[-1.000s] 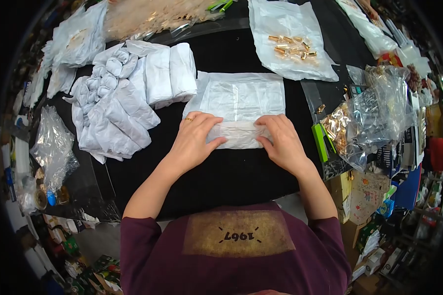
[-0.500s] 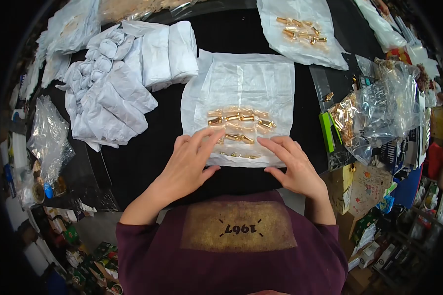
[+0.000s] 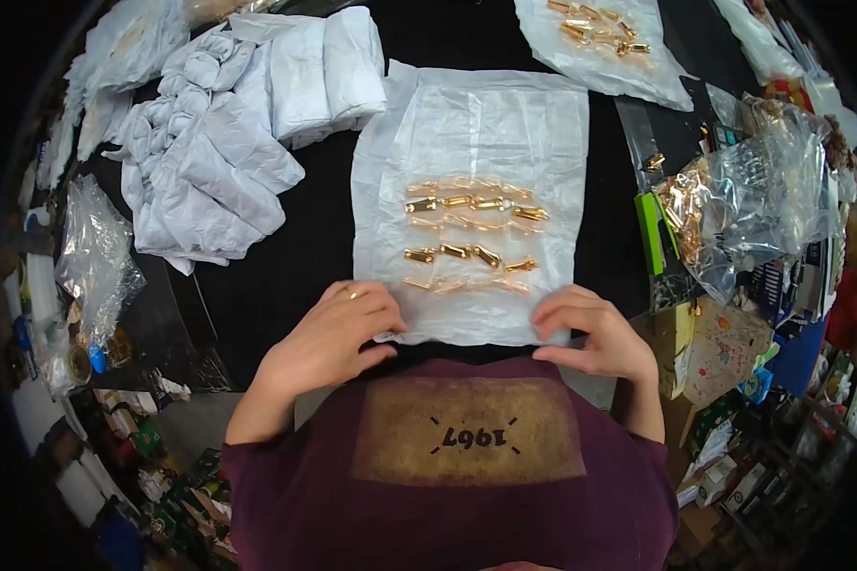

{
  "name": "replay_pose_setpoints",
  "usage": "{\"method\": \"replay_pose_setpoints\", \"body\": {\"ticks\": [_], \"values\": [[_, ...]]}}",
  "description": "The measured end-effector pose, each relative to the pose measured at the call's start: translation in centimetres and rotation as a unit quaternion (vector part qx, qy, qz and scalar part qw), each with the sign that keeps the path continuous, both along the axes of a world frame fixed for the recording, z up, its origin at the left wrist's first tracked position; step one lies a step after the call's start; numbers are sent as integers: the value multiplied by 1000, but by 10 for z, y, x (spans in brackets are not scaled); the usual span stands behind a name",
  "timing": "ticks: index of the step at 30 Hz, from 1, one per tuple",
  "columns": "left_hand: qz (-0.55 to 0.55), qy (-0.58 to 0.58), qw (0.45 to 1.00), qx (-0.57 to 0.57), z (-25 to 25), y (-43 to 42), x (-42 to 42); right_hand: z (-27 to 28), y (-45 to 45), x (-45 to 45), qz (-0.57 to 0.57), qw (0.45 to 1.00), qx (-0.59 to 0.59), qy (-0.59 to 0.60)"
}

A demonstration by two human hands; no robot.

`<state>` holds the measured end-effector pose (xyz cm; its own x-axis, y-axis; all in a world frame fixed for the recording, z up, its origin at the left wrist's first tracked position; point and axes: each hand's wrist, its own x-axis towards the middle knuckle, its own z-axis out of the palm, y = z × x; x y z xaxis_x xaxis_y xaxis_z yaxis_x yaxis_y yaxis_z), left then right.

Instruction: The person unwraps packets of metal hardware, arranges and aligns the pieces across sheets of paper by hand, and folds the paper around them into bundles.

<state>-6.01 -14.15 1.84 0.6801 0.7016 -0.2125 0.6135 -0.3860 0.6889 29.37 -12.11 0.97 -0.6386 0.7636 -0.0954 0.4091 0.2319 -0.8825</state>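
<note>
A sheet of white tissue paper [image 3: 467, 114] lies spread out in front of me on the black table. Two rows of small shiny gold-coloured metal pieces [image 3: 455, 250], in clear plastic wrapping, rest on its lower half. My left hand [image 3: 338, 333] is at the near left corner of the sheet, fingers bent and thumb apart. At the near right corner is my right hand [image 3: 595, 333], its curled fingers over the paper edge and a gap to the thumb. Whether the fingertips touch the paper is hard to tell.
Folded white paper bundles [image 3: 238, 162] are piled at the left. Another sheet with gold pieces [image 3: 605, 33] lies at the far right. To the right are a green stapler [image 3: 651, 233] and a clear plastic bag [image 3: 767, 190]; a crumpled plastic bag [image 3: 100, 257] sits far left.
Both hands have drawn back from the gold pieces towards my body and moved outward to the sheet's near corners. The second row and the paper's near edge show more fully.
</note>
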Motion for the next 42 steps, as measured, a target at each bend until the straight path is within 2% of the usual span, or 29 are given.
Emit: {"method": "replay_pose_setpoints", "body": {"ticks": [3,6,9,10,12,15,16,18,20,27,29,31,34,35,41,42], "values": [[28,24,998,-53,17,5,-14,-3,6,7,26,999,-25,29],[45,74,990,-107,26,17,-15,1,7,6,-95,994,-1,50],[226,-31,974,-12,19,34,17,1,16,-19,-143,989,33,8],[223,-34,974,-10,10,38,28,2,20,-26,-164,985,53,-9],[201,-126,963,125,-17,45,45,-2,25,-34,-161,985,56,-22],[188,-101,961,177,-32,46,59,-12,27,-38,-149,986,44,-55],[180,-89,959,201,-34,46,62,-16,27,-38,-134,986,75,-69],[172,-73,963,192,-31,45,63,-20,27,-36,-107,980,136,-95],[152,-38,972,178,-27,45,63,-19,27,-36,-105,980,138,-99],[133,-57,979,144,-24,43,63,-6,29,-29,-116,972,165,-118],[138,-61,979,140,-25,45,68,1,34,-30,-99,980,155,-68],[117,-68,973,190,-34,49,80,-1,39,-34,-91,983,151,-43],[100,-71,969,216,-35,49,85,-19,51,-44,-200,958,181,-92],[95,-72,969,217,-35,49,85,-20,52,-44,-201,958,182,-91],[44,-123,975,181,-30,51,69,-18,55,-37,-146,963,192,-124],[92,-117,970,191,-30,53,67,-17,56,-37,-135,964,189,-130]]}}
